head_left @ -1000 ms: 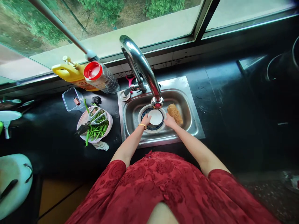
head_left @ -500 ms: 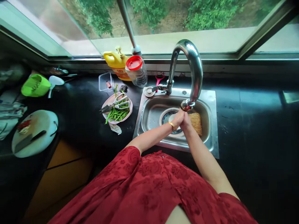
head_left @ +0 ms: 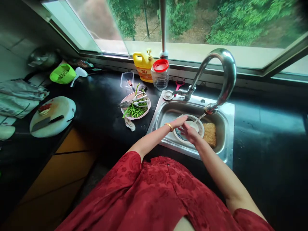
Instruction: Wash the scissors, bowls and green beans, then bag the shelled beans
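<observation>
Head view: two bare hands over a nested dish & plate, sink basin.

L hand [head_left: 178, 122] and R hand [head_left: 192, 133] converge above the near L part of a white plate w/ bluish pattern [head_left: 201, 129], which sits in the stainless-steel sink [head_left: 166, 115]. Grip, L: fingers straight & held together, nothing visible in it. Grip, R: fingers stretched out toward the L palm, likewise w/o a visible object. Whether fingertips touch: can't tell.

Key relation: the small white dish [head_left: 194, 125] lies inside the plate, just beyond the R fingers & partly hidden by them; from the L fingertips it lies to the R. R hand is thus the nearer. Dish & plate look round, so no long axis to note; height of hands above them can't be judged. A thin water stream [head_left: 200, 118] slants from the gooseneck faucet [head_left: 230, 77] down to the dish area, i.e. on the side away from the L hand.

Adjacent: tan scrubbing pad [head_left: 209, 134] in the basin, R of the plate, long axis running roughly away from the body. On the black counter [head_left: 101, 96], L of sink: green beans [head_left: 136, 111] in a pink bowl, w/ kitchen shears [head_left: 139, 102] on top.
</observation>
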`<state>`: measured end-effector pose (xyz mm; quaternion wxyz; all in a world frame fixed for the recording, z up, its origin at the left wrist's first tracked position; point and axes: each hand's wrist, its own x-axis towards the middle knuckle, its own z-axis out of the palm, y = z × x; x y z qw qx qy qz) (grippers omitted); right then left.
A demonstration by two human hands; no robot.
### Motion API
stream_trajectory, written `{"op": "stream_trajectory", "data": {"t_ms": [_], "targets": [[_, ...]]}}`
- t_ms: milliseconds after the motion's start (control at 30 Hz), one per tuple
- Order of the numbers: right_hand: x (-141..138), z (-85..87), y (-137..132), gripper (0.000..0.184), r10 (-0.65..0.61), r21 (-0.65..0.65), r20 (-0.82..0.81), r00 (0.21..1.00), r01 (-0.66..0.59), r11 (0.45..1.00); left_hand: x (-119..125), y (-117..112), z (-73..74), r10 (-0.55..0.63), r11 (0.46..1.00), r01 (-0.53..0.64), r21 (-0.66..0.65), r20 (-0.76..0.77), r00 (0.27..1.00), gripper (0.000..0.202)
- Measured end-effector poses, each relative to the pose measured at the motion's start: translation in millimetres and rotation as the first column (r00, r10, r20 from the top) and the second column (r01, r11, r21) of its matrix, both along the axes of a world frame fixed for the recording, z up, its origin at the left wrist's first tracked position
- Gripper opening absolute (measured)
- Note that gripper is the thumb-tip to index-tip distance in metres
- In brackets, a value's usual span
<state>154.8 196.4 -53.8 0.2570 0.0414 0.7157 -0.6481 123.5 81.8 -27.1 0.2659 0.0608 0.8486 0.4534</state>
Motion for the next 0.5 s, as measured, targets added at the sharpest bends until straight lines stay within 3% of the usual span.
{"op": "stream_trajectory", "data": {"t_ms": [100,167,233,267,333,367,433,500], "targets": [[0,6.6,2,0.057,-0.034,0.131,-0.074,0.997,0.043,0.990,-3,-65,30.9,-0.037,0.989,0.022,-0.144,-0.101,0.994,0.047],[-4,11.6,-5,0.056,-0.083,0.142,-0.087,0.993,0.095,0.985,-7,-122,50.9,0.070,0.949,-0.150,-0.276,-0.280,0.957,0.042],[-4,16.9,-18,0.049,-0.058,0.126,-0.063,0.996,0.066,0.990,-15,-183,64.4,0.176,0.837,-0.376,-0.396,-0.457,0.872,0.039],[-3,19.4,-27,0.046,-0.039,0.125,-0.067,0.997,0.047,0.991,-21,-213,67.5,0.187,0.782,-0.436,-0.445,-0.500,0.846,0.037],[1,24.0,-46,0.041,-0.012,0.152,-0.109,0.994,0.029,0.988,-33,-264,65.5,0.208,0.676,-0.497,-0.545,-0.506,0.837,0.034],[2,26.3,-55,0.038,-0.002,0.178,-0.140,0.990,0.027,0.984,-40,-284,61.2,0.203,0.639,-0.473,-0.606,-0.460,0.864,0.032],[4,31.7,-73,0.035,0.029,0.248,-0.203,0.979,0.023,0.968,-52,-309,49.4,0.172,0.615,-0.382,-0.690,-0.356,0.919,0.027],[2,38.6,-88,0.034,0.079,0.330,-0.273,0.959,0.016,0.944,-61,-319,38.7,0.130,0.634,-0.302,-0.712,-0.286,0.949,0.026]]}}
